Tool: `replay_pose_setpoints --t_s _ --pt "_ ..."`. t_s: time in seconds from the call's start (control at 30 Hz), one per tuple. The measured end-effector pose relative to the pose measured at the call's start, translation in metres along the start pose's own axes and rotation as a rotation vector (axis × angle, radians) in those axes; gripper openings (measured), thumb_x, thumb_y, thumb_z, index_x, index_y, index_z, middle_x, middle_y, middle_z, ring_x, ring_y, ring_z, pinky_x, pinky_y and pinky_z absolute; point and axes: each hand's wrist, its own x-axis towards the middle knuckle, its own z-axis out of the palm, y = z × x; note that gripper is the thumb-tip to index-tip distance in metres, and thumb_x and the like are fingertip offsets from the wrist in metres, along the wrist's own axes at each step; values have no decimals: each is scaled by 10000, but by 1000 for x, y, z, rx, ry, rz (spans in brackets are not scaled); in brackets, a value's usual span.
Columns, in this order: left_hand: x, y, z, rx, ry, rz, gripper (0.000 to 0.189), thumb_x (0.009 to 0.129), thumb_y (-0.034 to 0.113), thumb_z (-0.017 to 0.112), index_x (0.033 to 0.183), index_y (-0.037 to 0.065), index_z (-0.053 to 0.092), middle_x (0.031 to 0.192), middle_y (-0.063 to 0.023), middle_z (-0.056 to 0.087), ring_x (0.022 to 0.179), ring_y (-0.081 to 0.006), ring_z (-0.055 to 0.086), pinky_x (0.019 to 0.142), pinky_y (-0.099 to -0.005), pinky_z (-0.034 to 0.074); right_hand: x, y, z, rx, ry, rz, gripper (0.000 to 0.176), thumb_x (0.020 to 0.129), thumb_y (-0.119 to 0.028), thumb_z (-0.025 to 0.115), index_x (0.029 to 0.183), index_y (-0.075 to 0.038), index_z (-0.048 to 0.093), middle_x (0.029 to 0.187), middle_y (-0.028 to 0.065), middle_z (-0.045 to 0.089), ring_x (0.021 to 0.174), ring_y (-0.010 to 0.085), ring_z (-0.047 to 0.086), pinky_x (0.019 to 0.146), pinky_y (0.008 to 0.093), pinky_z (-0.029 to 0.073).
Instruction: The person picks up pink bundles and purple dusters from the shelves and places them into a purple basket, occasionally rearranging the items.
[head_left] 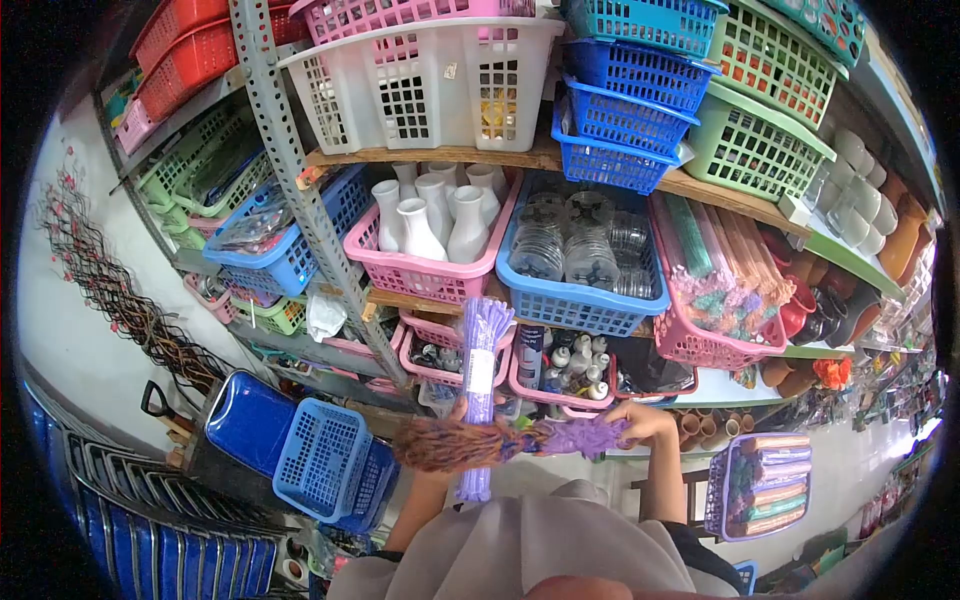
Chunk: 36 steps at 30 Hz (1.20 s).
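Note:
A purple wrapped bundle (480,375) with a white label stands upright in front of my chest. Across it lies a brown, multicoloured bundle (450,445) whose right end is a frilly purple tuft (588,436). My right hand (643,424) has its fingers closed on that purple tuft. Behind the crossing of the two bundles is my left hand (458,408), mostly hidden, with only a little of its fingers showing.
Shelves ahead carry a pink basket (430,277) of white vases, a blue basket (580,308) of clear plastic items and a pink basket (715,345) of wrapped bundles. Blue stacked chairs (150,540) stand lower left. A purple basket (717,490) of bundles is lower right.

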Motion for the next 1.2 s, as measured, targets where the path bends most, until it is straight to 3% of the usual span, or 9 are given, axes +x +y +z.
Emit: replay_pose_setpoints --t_s 0.1,0.3,0.37,0.4,0.5,0.57,0.77,1.03,1.2 --pt "4 -15 -5 256 33 239 601 879 513 423 1253 43 440 1058 -187 580 928 -270 584 815 -435 483 -4 -22 1 108 101 142 425 588 13 599 1012 38 612 891 52 652 772 110 565 732 264 458" --pt "-2 10 37 166 471 32 573 909 452 399 1252 -7 425 1184 -153 525 1004 -256 560 916 -370 443 -9 -13 -6 47 247 79 374 641 41 595 1014 37 613 904 30 645 773 66 541 704 232 457" --pt "-4 28 49 -462 -240 -468 518 899 438 447 1181 5 481 1058 -138 589 935 -222 589 874 -355 466 -10 -22 -5 45 16 121 358 635 38 592 993 40 616 862 20 647 767 63 539 700 230 454" --pt "-6 23 45 -463 -240 -467 518 899 438 447 1181 5 481 1058 -138 589 935 -222 589 874 -355 466 -9 -8 -8 5 -3 83 349 631 39 603 979 37 622 854 19 646 762 66 543 700 229 455" --pt "-12 -2 21 179 442 9 510 877 464 478 1148 33 500 949 -115 615 802 -188 609 733 -323 512 -13 2 -15 -34 246 81 350 618 47 613 967 35 629 840 14 641 754 66 544 686 229 456" --pt "-12 4 33 167 303 64 465 880 428 496 1139 43 505 912 -88 615 771 -179 611 689 -319 518 -5 8 -10 191 489 16 351 594 67 595 942 40 632 825 18 646 754 81 558 688 237 461" --pt "-4 3 26 68 247 136 441 899 380 482 1188 47 472 1017 -102 587 895 -183 586 784 -346 495 4 11 2 -131 -185 -16 470 582 1 645 1048 23 593 923 75 646 808 120 561 757 259 460" --pt "-6 14 39 140 228 193 438 921 343 443 1205 9 448 1110 -125 571 870 -212 598 744 -337 514 3 6 10 142 382 56 294 615 55 595 904 22 638 714 10 618 613 69 536 569 232 449" --pt "-6 18 33 51 262 78 440 942 349 370 1216 13 446 1125 -131 564 860 -185 599 709 -310 521 8 12 9 -14 -141 -25 377 602 12 605 978 22 623 796 20 634 724 87 557 657 243 457"
